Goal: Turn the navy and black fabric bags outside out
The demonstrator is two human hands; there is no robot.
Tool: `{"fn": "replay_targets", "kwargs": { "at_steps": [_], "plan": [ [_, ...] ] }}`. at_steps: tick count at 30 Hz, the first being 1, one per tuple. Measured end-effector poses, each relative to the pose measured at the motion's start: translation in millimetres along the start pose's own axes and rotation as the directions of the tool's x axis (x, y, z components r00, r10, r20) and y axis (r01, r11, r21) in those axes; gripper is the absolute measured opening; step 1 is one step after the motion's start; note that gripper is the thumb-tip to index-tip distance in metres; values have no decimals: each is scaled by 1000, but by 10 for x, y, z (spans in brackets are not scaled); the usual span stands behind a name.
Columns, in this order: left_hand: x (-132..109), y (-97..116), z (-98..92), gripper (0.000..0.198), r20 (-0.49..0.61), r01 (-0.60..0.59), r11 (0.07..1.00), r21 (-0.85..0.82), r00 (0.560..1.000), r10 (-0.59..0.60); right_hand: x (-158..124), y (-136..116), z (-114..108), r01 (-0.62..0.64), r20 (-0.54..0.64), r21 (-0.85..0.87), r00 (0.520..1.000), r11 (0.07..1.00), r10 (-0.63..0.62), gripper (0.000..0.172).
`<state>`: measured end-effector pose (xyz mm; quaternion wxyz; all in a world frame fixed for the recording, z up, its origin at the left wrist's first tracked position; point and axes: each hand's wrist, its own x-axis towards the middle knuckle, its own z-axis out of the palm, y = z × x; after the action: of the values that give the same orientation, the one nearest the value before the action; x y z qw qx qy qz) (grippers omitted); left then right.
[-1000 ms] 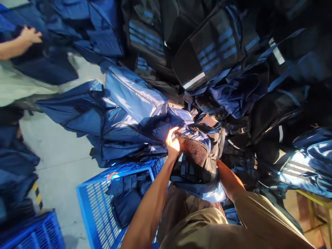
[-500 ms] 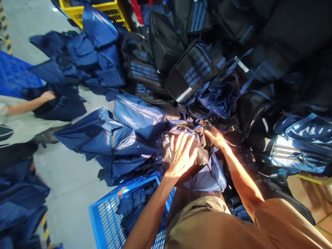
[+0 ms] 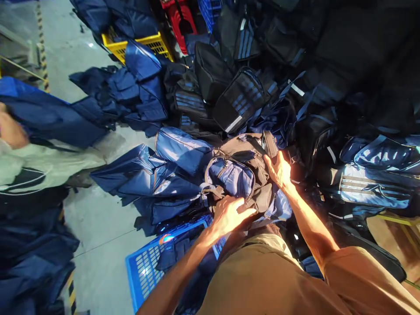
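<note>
In front of my body lies a dark backpack (image 3: 259, 166), with shiny blue lining or fabric (image 3: 231, 175) showing inside a curved zip edge. My left hand (image 3: 229, 213) is closed on the backpack's near left edge; its thumb points right and its fingertips are partly hidden in the cloth. At the right side, my right hand (image 3: 278, 169) grips the backpack's edge beside a raised dark strap or flap. Under the backpack, light blue fabric (image 3: 280, 205) sticks out. Shiny blue bags (image 3: 182, 146) lie just to the left.
Black backpacks with blue stripes (image 3: 243, 98) are heaped beyond my hands. A blue crate (image 3: 144, 271) holding dark pieces stands at lower left. A yellow crate (image 3: 160, 43) and a red stool (image 3: 180, 22) are farther back. At left, a co-worker's hand (image 3: 13, 127) is near dark blue bags.
My left hand has gone from lying spread on top of the backpack to its near edge. The backpack has opened out, showing blue fabric. The view has shifted, and the co-worker has moved left.
</note>
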<state>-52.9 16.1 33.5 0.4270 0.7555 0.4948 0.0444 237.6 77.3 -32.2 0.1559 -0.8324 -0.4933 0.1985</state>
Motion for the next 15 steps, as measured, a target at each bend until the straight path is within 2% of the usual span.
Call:
{"fn": "replay_targets", "kwargs": {
  "at_steps": [2,4,5,7,9,12,15],
  "plan": [
    [-42,-62,282,43,57,131,991,6,990,-131,-66,71,169,21,18,-1,1000,1000,-21,60],
    [67,-129,551,32,121,256,967,-7,960,-254,-90,124,409,-2,77,3,997,1000,2,56],
    [149,-161,648,27,140,283,959,-7,950,-279,-73,139,516,-7,90,12,996,1000,6,54],
    [287,-222,739,27,137,273,962,22,952,-273,9,150,649,13,67,35,998,999,-15,56],
    [311,-282,730,31,115,242,966,88,961,-252,93,162,665,50,20,47,999,998,-51,58],
    [151,-351,748,36,76,201,969,146,974,-214,55,255,597,72,-41,29,997,997,-71,58],
    [48,-338,928,35,93,169,966,197,977,-190,-160,392,582,84,-27,-41,996,996,-85,56]
  ]
}}
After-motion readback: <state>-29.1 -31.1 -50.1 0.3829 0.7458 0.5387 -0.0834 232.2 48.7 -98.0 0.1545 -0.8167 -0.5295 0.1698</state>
